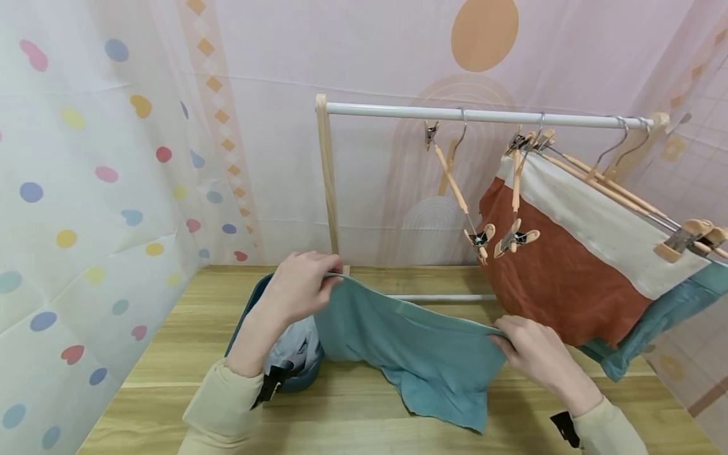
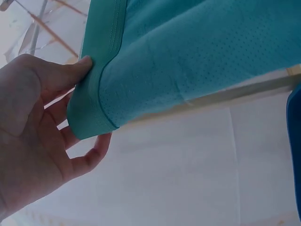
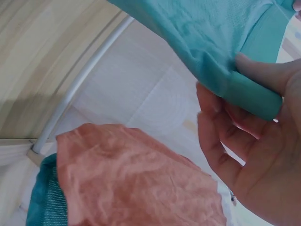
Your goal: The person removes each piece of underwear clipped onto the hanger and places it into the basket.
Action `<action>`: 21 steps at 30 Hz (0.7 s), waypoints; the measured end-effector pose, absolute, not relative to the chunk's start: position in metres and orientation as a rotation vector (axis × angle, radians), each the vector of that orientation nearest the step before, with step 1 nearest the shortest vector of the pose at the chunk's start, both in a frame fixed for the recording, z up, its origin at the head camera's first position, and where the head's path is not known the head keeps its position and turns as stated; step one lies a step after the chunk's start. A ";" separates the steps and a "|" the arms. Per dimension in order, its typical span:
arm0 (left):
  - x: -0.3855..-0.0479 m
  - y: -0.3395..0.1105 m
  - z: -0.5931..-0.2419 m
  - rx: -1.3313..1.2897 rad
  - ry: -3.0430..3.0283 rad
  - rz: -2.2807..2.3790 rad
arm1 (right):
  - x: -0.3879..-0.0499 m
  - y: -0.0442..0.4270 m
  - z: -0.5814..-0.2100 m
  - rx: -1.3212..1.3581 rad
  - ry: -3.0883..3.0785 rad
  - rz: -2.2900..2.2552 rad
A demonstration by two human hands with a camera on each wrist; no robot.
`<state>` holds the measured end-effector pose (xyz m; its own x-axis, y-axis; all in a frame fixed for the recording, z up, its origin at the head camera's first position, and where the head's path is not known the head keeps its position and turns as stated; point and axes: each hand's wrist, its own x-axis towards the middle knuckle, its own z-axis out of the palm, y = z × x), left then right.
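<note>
A teal garment [image 1: 409, 335] with a wide waistband hangs stretched between my two hands, above the wooden table. My left hand [image 1: 301, 287] pinches one end of its waistband between thumb and fingers; the left wrist view shows the band [image 2: 101, 80] and the finely perforated cloth below it. At the other end my right hand [image 1: 531, 347] pinches the same band, lower than the left. In the right wrist view the thumb of the right hand [image 3: 263, 132] presses on the cloth. The garment's lower edge falls in loose folds on the right side.
Behind stands a rack with a white rail [image 1: 392, 111]. A bare clip hanger [image 1: 452, 180] hangs from it, and a rust-and-white garment [image 1: 569, 253] is clipped farther right, with teal cloth [image 1: 665, 316] behind. A blue basket [image 1: 307, 379] holding grey cloth [image 1: 296, 344] sits beneath my left arm.
</note>
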<state>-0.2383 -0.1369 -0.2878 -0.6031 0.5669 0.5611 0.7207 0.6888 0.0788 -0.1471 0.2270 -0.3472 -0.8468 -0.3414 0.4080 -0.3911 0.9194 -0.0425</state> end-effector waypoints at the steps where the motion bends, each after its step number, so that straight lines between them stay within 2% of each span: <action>1: -0.238 -0.139 -0.287 -0.973 -2.402 -0.421 | -0.147 0.226 -0.346 0.534 -2.662 0.184; 13: -0.229 -0.155 -0.274 -0.706 -2.426 -0.577 | -0.154 0.206 -0.325 0.510 -2.522 0.563; 21: -0.224 -0.166 -0.261 -0.553 -2.275 -0.817 | -0.158 0.176 -0.310 0.469 -2.382 0.938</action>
